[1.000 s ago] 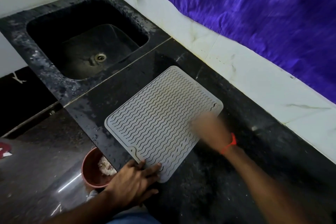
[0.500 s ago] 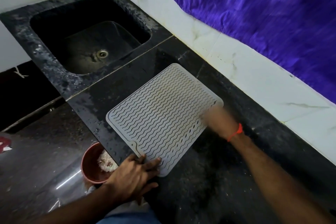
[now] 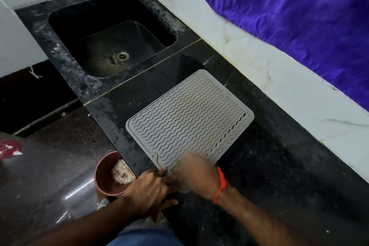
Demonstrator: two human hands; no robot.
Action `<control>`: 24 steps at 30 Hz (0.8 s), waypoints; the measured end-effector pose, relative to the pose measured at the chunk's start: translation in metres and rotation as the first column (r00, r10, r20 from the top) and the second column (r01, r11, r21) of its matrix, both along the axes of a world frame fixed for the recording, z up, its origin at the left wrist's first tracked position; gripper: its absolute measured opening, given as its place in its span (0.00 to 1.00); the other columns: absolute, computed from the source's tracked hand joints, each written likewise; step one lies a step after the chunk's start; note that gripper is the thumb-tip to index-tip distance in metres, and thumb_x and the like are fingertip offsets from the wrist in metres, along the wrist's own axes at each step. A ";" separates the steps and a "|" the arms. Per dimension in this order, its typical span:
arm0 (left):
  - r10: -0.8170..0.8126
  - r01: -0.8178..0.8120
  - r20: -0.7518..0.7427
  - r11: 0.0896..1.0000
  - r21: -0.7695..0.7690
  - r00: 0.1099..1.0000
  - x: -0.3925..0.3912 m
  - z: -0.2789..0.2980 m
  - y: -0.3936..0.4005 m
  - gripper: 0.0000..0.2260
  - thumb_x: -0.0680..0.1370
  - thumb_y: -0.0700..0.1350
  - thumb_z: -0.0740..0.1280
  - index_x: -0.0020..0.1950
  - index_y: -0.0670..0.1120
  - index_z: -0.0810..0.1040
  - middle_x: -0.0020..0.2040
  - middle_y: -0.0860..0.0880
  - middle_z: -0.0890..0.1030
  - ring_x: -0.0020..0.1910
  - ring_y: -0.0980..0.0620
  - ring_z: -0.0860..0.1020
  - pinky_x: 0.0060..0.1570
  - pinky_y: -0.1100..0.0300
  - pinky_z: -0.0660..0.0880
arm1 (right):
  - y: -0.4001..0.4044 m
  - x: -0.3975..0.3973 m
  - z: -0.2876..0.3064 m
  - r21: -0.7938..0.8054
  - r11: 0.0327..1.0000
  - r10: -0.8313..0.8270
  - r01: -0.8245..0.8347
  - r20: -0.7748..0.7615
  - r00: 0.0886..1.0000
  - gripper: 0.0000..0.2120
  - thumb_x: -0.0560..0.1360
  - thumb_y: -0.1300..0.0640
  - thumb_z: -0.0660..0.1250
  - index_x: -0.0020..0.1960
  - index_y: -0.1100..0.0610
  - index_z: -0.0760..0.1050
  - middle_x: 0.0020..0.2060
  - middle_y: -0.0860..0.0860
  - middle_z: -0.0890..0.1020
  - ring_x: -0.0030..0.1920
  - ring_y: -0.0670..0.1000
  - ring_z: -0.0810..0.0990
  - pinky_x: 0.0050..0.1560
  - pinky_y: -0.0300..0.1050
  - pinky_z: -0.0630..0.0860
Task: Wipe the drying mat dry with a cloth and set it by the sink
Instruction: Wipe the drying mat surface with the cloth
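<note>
Here, the near corner of the grey drying mat [image 3: 189,120] is pressed by the left hand [image 3: 147,191], its fingers flat, a grip on nothing. The right hand [image 3: 196,173] is blurred over that same corner; its grip cannot be told. The mat is laid flat on the dark table [image 3: 279,166], beside the sink [image 3: 111,42].

Both forearms are bare, no sleeves. A thin red-orange thread band [image 3: 221,184] circles the right wrist, lower centre. Blue cloth [image 3: 143,238] shows at the bottom edge.
</note>
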State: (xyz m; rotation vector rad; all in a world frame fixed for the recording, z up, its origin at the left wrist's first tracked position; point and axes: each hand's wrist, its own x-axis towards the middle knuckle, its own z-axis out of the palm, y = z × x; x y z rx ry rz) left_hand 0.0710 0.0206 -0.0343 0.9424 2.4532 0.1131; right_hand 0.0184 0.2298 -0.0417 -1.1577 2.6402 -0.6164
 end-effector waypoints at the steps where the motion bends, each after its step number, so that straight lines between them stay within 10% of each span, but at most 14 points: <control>1: -0.013 0.013 -0.011 0.999 -0.031 1.000 0.001 -0.002 -0.002 0.23 0.77 0.67 0.55 0.64 0.60 0.79 0.68 0.56 0.78 0.62 0.46 0.80 0.44 0.52 0.81 | 0.003 -0.003 -0.004 0.018 1.000 0.024 -0.023 -0.017 1.000 0.12 0.69 0.56 0.67 0.53 0.52 0.77 0.47 0.52 0.73 0.47 0.53 0.74 0.46 0.48 0.76; 8: -0.004 0.006 -0.044 0.999 0.033 0.999 0.000 -0.009 -0.001 0.26 0.79 0.67 0.52 0.71 0.58 0.74 0.77 0.57 0.65 0.70 0.43 0.74 0.52 0.46 0.81 | 0.102 -0.128 -0.013 0.077 0.964 -0.241 0.254 -0.142 0.960 0.15 0.72 0.59 0.60 0.54 0.55 0.82 0.47 0.56 0.76 0.47 0.56 0.76 0.48 0.52 0.78; 14: -0.018 0.020 -0.106 1.000 0.018 0.994 0.002 -0.015 -0.004 0.24 0.77 0.66 0.55 0.66 0.59 0.78 0.73 0.56 0.72 0.63 0.44 0.80 0.44 0.49 0.83 | 0.160 -0.207 0.001 0.188 0.708 -0.666 0.681 -0.145 0.732 0.14 0.72 0.68 0.66 0.55 0.59 0.81 0.53 0.63 0.73 0.54 0.64 0.74 0.61 0.53 0.72; 24: 0.145 -0.121 -0.229 0.986 0.116 0.963 -0.001 -0.005 -0.014 0.23 0.81 0.65 0.54 0.71 0.59 0.73 0.76 0.48 0.70 0.67 0.43 0.76 0.57 0.44 0.77 | 0.022 -0.052 0.012 -0.032 0.934 -0.357 0.357 -0.010 0.934 0.16 0.69 0.58 0.70 0.57 0.51 0.79 0.49 0.49 0.75 0.50 0.49 0.75 0.50 0.41 0.75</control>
